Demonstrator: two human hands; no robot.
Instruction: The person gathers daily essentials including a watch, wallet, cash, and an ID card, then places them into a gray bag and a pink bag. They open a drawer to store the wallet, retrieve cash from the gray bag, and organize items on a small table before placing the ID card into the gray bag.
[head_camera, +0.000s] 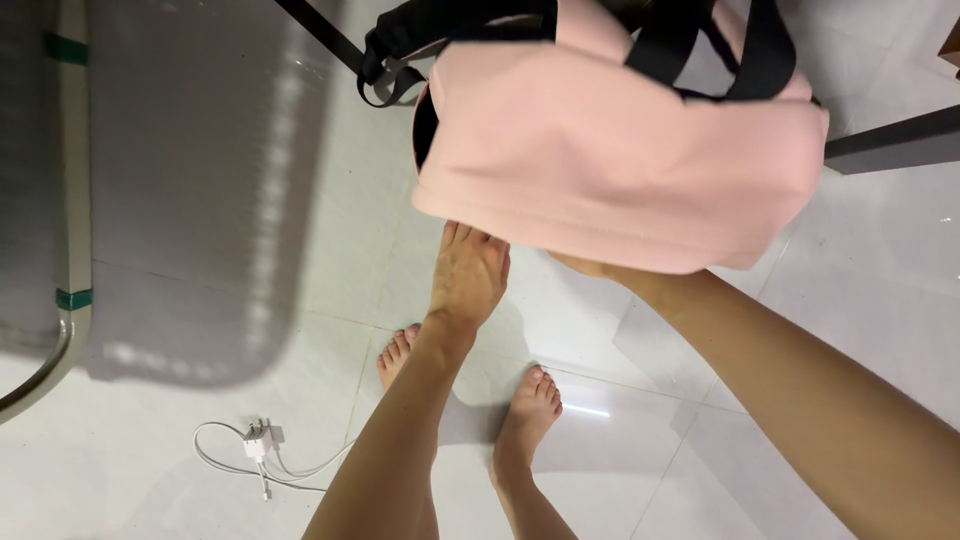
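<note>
Left hand (468, 275) under pink backpack (610, 150), fingers stretched up flat against its lower edge, fingertips hidden behind fabric; grip cannot be told. Right hand (590, 266) mostly hidden beneath backpack's underside, only wrist and heel showing; how far open unclear. Backpack held in air above floor (200, 480), black straps (690, 45) across its top. Below backpack: two bare feet (525, 420) on white tiles. Left of feet: white charger with coiled cable (258, 445).
</note>
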